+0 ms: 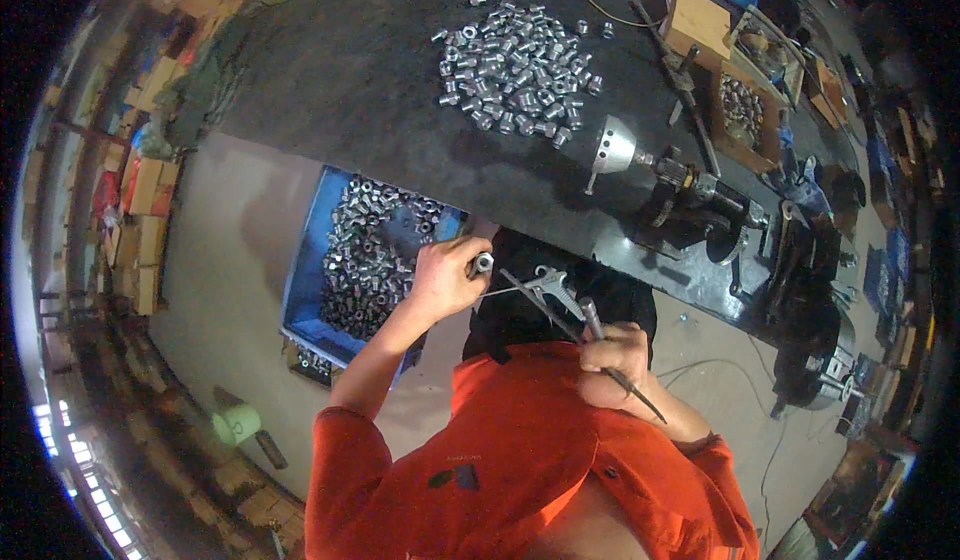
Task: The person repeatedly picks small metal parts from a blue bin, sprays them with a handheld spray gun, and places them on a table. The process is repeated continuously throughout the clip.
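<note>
Beside the blue bin [301, 270], the left hand [440, 278] pinches one metal fitting [482, 264] while the right hand [612, 356] curls its fingers round a dark rod [645, 400]; this piece seems unfinished, though whether the binned fittings [355, 260] or bench heap [515, 70] are done I cannot tell

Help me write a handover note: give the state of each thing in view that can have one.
Left hand: closed on a hollow metal piece
Right hand: closed on a slim dark rod and metal cylinder
Blue bin: open, holding metal fittings
Fittings pile: loose, heaped on the bench
Parts box: open, holding small parts
Silver perforated head: mounted on a fixture; running or still, cannot tell
</note>
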Available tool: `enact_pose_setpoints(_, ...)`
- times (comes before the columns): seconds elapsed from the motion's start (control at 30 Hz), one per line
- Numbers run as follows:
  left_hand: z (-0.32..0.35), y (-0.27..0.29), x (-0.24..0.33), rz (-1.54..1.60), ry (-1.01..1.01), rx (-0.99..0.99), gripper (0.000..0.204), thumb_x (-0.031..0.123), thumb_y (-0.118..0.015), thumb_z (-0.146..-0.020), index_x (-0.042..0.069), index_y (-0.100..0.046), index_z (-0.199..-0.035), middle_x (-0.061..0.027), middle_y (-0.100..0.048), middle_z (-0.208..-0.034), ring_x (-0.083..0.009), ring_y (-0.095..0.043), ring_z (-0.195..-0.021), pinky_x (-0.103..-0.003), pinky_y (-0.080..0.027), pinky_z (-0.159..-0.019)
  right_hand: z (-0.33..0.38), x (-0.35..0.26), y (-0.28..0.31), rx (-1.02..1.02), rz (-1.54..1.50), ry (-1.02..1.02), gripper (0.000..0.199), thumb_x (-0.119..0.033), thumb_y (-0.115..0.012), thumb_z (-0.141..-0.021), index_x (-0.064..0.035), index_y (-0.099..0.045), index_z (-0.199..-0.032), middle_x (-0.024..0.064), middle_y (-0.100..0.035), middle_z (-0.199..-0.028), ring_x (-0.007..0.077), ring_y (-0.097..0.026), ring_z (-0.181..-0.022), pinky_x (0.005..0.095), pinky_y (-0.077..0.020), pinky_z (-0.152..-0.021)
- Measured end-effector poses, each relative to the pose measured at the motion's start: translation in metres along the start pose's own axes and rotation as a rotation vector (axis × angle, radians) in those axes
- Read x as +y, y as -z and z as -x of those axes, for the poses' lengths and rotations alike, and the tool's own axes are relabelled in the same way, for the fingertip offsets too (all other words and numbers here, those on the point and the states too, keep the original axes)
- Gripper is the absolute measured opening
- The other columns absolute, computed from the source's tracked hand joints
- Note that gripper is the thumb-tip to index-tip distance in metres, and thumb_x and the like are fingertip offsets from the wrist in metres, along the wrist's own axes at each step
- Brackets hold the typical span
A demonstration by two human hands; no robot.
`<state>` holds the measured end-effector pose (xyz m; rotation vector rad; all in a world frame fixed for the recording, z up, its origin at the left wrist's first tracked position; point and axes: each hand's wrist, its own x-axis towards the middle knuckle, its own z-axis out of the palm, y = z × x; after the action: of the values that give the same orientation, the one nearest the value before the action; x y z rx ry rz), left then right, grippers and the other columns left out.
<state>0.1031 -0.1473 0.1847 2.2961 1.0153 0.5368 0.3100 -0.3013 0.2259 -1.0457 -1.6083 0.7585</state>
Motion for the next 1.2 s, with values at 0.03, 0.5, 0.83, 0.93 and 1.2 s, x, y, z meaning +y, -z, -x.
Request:
enact_pose_setpoints(0.03,0.001,-0.001,-0.001,-0.034,-0.002,-0.006,0.025,0.006,-0.069,-0.061,0.007,-0.060,-0.084,-0.0091,-0.059,-0.071,-0.0230,-0.057,-0.058,-0.031,-0.045,-0.055,0.000,-0.001,-0.002,0.002,0.053,0.028,0.019,-0.001,-0.057,-0.053,-0.0082,-0.039,-0.053,0.0067,-0.035,-0.053,0.0256,-0.040,-0.043,0.0360,-0.0282,-0.040)
enact_pose_setpoints(0.5,0.007,-0.020,0.012,-0.084,-0.124,-0.053,0.024,0.011,-0.069,-0.058,0.009,-0.060,-0.080,-0.0085,-0.061,-0.073,-0.0289,-0.061,-0.065,-0.038,-0.048,-0.056,-0.027,0.025,-0.033,-0.152,0.125,-0.050,0.022,-0.007,-0.059,-0.057,-0.0061,-0.037,-0.053,0.0106,-0.040,-0.052,0.0296,-0.048,-0.051,0.0408,-0.0370,-0.044)
enact_pose_setpoints(0.83,-0.059,0.001,-0.006,-0.328,-0.083,-0.075,0.022,0.023,-0.064,-0.065,0.011,-0.065,-0.084,-0.0127,-0.063,-0.073,-0.0321,-0.062,-0.068,-0.043,-0.050,-0.062,-0.005,0.020,-0.017,0.053,0.432,0.215,0.021,-0.008,-0.061,-0.050,-0.0095,-0.041,-0.049,0.0052,-0.034,-0.050,0.0213,-0.042,-0.042,0.0340,-0.0325,-0.037)
enact_pose_setpoints(0.93,-0.120,0.010,-0.015,-0.387,-0.019,-0.024,0.025,0.026,-0.063,-0.066,0.008,-0.064,-0.084,-0.0153,-0.063,-0.075,-0.0355,-0.061,-0.071,-0.046,-0.049,-0.066,0.000,0.022,-0.007,0.082,0.364,0.190,0.021,-0.008,-0.061,-0.050,-0.0096,-0.040,-0.050,0.0051,-0.033,-0.050,0.0213,-0.041,-0.041,0.0334,-0.0320,-0.037)
enact_pose_setpoints(1.2,-0.202,0.065,-0.027,0.563,0.028,0.207,0.045,0.003,-0.058,-0.081,-0.005,-0.044,-0.123,-0.0116,-0.064,-0.090,-0.0132,-0.061,-0.064,-0.025,-0.049,-0.059,0.007,0.016,-0.018,0.188,0.280,-0.032,0.016,-0.004,-0.057,-0.053,-0.0082,-0.042,-0.051,0.0065,-0.040,-0.051,0.0228,-0.042,-0.040,0.0329,-0.0314,-0.037)
